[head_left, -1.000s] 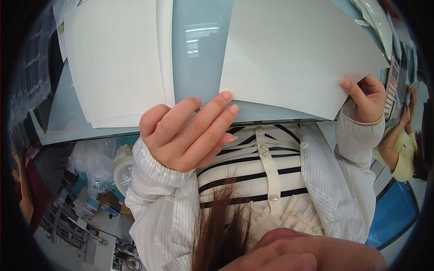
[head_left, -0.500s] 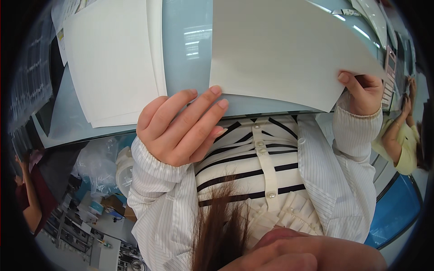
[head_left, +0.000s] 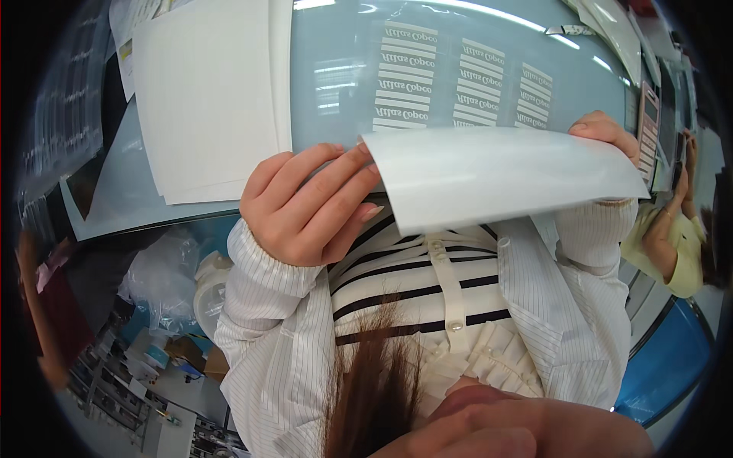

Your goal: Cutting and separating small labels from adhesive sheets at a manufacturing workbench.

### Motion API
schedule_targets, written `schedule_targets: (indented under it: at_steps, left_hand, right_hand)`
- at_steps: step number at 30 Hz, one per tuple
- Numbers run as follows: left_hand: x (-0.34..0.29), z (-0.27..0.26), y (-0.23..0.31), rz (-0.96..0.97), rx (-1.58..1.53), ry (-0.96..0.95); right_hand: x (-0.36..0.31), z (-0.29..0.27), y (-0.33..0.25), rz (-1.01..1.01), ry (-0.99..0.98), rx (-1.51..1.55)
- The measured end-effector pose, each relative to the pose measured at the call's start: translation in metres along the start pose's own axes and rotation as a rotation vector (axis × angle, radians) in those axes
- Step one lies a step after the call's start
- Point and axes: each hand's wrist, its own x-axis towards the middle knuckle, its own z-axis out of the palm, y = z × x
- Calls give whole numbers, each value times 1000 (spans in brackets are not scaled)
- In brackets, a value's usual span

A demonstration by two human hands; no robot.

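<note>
A white sheet of paper (head_left: 504, 172) curves up off the table and toward my body, its near edge hanging over the table edge. My right hand (head_left: 607, 136) grips the sheet at its right side, with part of the fingers hidden behind it. My left hand (head_left: 309, 202) lies at the table's near edge with fingers stretched out, its fingertips touching the sheet's left corner. Beyond the sheet, three columns of printed pale strips (head_left: 481, 76) show on the glossy table top (head_left: 328, 99); whether they are labels or a reflection I cannot tell.
A stack of white sheets (head_left: 214, 99) lies left of my left hand. A pink calculator (head_left: 647, 126) stands at the right, with a small knife-like item (head_left: 570, 30) farther back. Clear plastic (head_left: 160, 278) hangs below the table at left. Another person (head_left: 668, 237) works at far right.
The sheet has been folded back from lying toward the far side to curling toward me, uncovering the printed strips. My right hand moved with it; my left hand barely shifted.
</note>
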Motion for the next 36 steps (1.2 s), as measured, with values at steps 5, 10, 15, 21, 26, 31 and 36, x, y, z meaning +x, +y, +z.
schedule_targets:
  at_steps: [5, 10, 15, 21, 26, 31, 36]
  left_hand:
    - [-4, 4, -11, 116, -56, 106]
    - [-9, 1, -10, 83, -160, 196]
    - [-7, 1, -8, 52, -238, 224]
    - [-4, 0, -8, 93, -183, 171]
    - [-4, -7, -5, 81, -155, 86]
    - [-3, -9, -3, 77, -137, 44]
    - [-2, -10, -2, 82, -94, 9]
  right_hand:
    - [-2, -2, 1, 8, 14, 25]
    - [-3, 7, -10, 524, 298, 19]
    - [4, -5, -13, 611, 274, -12]
    - [5, 5, -14, 662, 262, 40]
    - [4, 0, -15, 655, 237, -9]
    - [3, -1, -16, 672, 235, -51]
    - [1, -4, -18, 689, 251, -77]
